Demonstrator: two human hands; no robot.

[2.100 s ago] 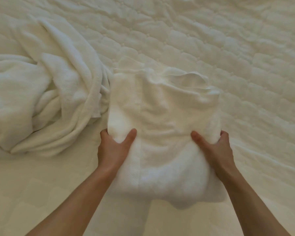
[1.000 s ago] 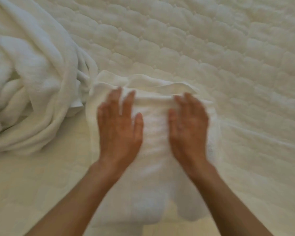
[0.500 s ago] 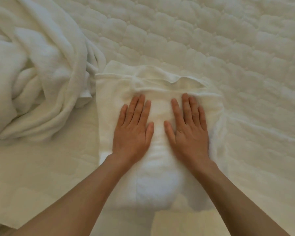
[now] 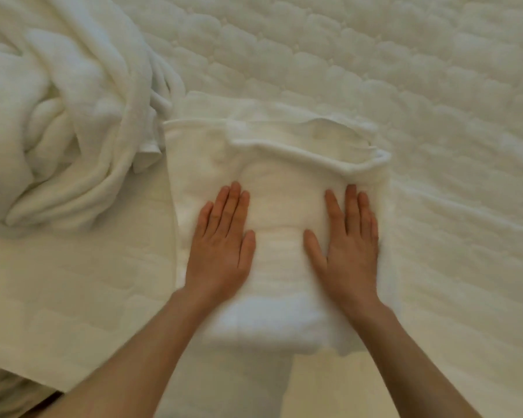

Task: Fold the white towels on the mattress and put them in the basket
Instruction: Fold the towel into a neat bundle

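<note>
**Step in hand: flattening the fold.** We laid the left hand and the right hand palm down on the folded towel, side by side, with a strip of cloth showing between the thumbs. The fingers of both hands were straight and close together. They gripped nothing and only pressed on the top layer. The towel lay on the mattress directly in front of us. It was roughly rectangular, and its far hems were uneven, with one raised in a loose ridge beyond the fingertips.

**Next move.** We judged the fold nearly complete and this smoothing the last action before transfer. The next move calls for shifting the hands to the towel's left and right sides. The fingers then go under the bottom layer, and the stack is lifted level so the layers do not slide apart. The basket was not in view, so it must be located first.

**Surroundings.** Left of the towel, a crumpled heap of unfolded towels reached close to its far left corner, so we judged that more folding remained. The quilted white mattress extended beyond and to the right of the towel. Nearer us and to the towel's left, a dark strip showed past the mattress edge, too little to identify. Nothing more of the room was visible.
</note>
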